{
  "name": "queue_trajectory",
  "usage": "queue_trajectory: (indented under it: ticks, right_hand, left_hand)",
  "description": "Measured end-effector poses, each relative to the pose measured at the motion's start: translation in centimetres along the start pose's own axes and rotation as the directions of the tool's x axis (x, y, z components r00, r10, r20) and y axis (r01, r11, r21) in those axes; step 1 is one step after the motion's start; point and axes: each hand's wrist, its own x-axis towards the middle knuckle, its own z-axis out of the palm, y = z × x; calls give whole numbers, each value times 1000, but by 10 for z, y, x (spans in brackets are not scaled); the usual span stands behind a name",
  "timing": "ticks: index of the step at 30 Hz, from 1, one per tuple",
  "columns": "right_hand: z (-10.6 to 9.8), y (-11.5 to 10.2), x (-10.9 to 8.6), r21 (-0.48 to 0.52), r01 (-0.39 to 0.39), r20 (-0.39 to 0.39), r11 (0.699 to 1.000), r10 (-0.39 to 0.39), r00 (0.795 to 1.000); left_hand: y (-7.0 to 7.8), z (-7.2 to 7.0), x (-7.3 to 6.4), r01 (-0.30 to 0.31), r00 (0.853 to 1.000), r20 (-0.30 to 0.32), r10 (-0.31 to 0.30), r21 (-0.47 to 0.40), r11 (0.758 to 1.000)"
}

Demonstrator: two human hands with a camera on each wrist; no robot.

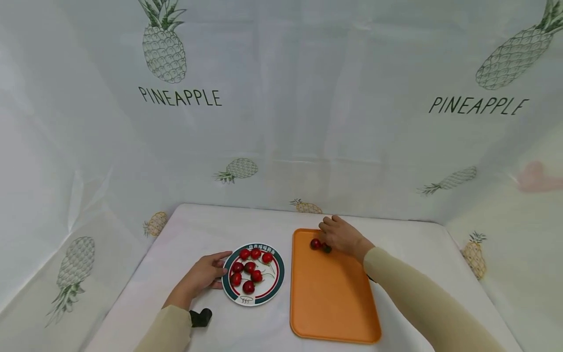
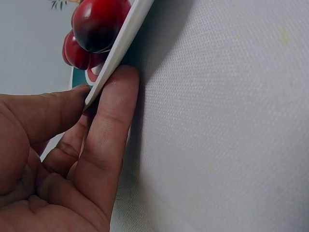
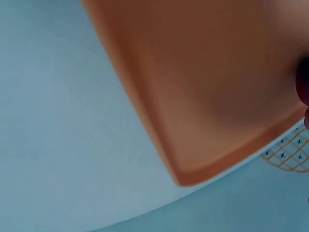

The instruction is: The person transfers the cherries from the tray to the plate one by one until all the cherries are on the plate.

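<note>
My left hand (image 1: 203, 275) pinches the left rim of a round plate (image 1: 226, 288) with a green border and red ring. In the left wrist view the thumb (image 2: 53, 113) lies on top of the rim and a finger (image 2: 113, 111) goes underneath. Several glossy red cherries (image 1: 248, 287), some with thin stems, sit on the plate. Over the far end of an orange tray (image 1: 332, 298), my right hand (image 1: 345, 238) has curled fingers at a dark cherry (image 1: 326, 248), partly hidden by the hand. Just left of it lies another cherry (image 1: 315, 244) in the tray.
Plate and tray stand side by side on a white-covered table (image 1: 211, 222), a narrow gap between them. Behind the table's far edge hangs a pale sheet (image 1: 308, 122) printed with pineapples. A black strap piece (image 1: 201, 318) sticks out at the left wrist.
</note>
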Motion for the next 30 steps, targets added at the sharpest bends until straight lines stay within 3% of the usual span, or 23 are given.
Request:
queue_trajectory:
  ticks: [6,12,20,30]
  right_hand:
    - [-10,-20,-10,28,9,-59,1000,-7,998]
    - [-15,-34,-23,43,-53,-61,998,56,997]
    - [-24,-35,-37,75,-151,-72,986,156,985]
    - [-38,-35,-37,92,-171,-125,981,181,975]
  left_hand:
    - [0,-2,-2,-1,1000,-7,1,11,1000]
    - [0,-2,-3,5,1000,-11,-5,13,1000]
    - [-1,-2,-3,-8,1000,1,8,6,1000]
    - [1,1,-4,-3,1000,5,3,9,1000]
